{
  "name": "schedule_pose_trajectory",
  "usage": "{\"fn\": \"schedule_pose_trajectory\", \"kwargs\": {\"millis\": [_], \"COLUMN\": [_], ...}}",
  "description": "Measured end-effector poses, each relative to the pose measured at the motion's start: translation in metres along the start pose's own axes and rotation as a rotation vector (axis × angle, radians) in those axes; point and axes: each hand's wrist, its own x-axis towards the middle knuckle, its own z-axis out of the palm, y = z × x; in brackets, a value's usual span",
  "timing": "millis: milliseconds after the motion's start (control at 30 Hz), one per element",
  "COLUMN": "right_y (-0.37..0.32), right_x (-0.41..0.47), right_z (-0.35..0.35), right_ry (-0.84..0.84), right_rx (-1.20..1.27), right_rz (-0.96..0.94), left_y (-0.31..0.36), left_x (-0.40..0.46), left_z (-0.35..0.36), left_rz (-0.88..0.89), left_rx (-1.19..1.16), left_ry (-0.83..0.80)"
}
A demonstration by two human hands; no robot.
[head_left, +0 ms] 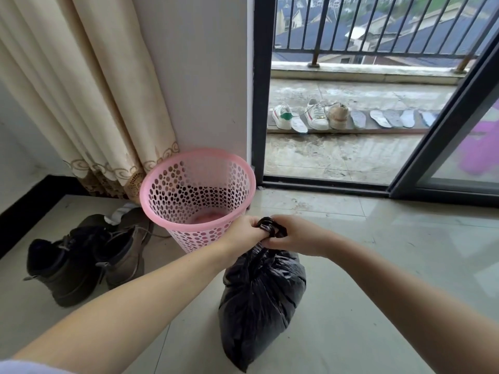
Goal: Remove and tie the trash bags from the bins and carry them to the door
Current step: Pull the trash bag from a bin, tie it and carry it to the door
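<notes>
between both hands' fingers [266,237], the trash bag [260,298] neck sits pinched.

Glossy pale tiled floor [378,265] indoors. Pink perforated bin [197,195] upright on it, near wall corner, just beside curtain hem. Dark boots [81,263], pair, on tiles left of bin; white cloth [121,211] lies behind them. Black trash bag [259,300] hangs close to tiles in front of bin; contact with tiles unclear. Beyond sliding-door track, rough concrete balcony floor [337,157]; low ledge [351,129] on it carries white sneakers [299,116], beige shoe [339,116], row of loose insoles [391,118].
</notes>
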Motion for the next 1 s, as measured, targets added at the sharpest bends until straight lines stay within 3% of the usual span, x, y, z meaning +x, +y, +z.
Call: {"fn": "schedule_pose_trajectory", "kwargs": {"millis": [100,233,333,400,467,533,633,700,867,1000], "right_y": [-0.001,0.012,0.018,0.021,0.025,0.030,0.042,0.050,0.087,0.105], "right_x": [0.002,0.010,0.008,0.004,-0.001,-0.003,0.000,0.004,0.009,0.014], "right_z": [0.003,-0.007,-0.013,-0.019,-0.023,-0.022,-0.005,0.015,0.053,0.064], "right_ry": [0.144,0.348,0.326,0.215,0.094,0.028,0.098,0.082,0.019,-0.013], "right_rx": [-0.016,0.117,0.682,1.057,1.182,0.998,0.226,-0.091,-0.380,-0.393], "right_rz": [-0.011,0.125,0.147,0.066,-0.014,-0.008,0.008,-0.082,-0.103,-0.096], "left_y": [0.001,0.012,0.021,0.022,0.018,0.010,-0.004,-0.016,-0.051,-0.077], "left_x": [0.003,0.003,-0.001,-0.002,-0.001,0.001,0.004,0.004,0.009,0.015], "left_z": [0.002,0.002,-0.004,-0.010,-0.020,-0.031,-0.038,-0.031,-0.012,-0.008], "left_rz": [0.030,0.120,0.120,0.092,0.066,0.040,-0.001,-0.017,0.128,0.193], "left_rx": [-0.070,-0.243,-0.416,-0.361,-0.249,-0.148,-0.030,0.173,0.722,0.734], "left_ry": [0.035,0.231,0.028,-0.117,-0.219,-0.270,-0.293,-0.275,-0.260,-0.277]}}
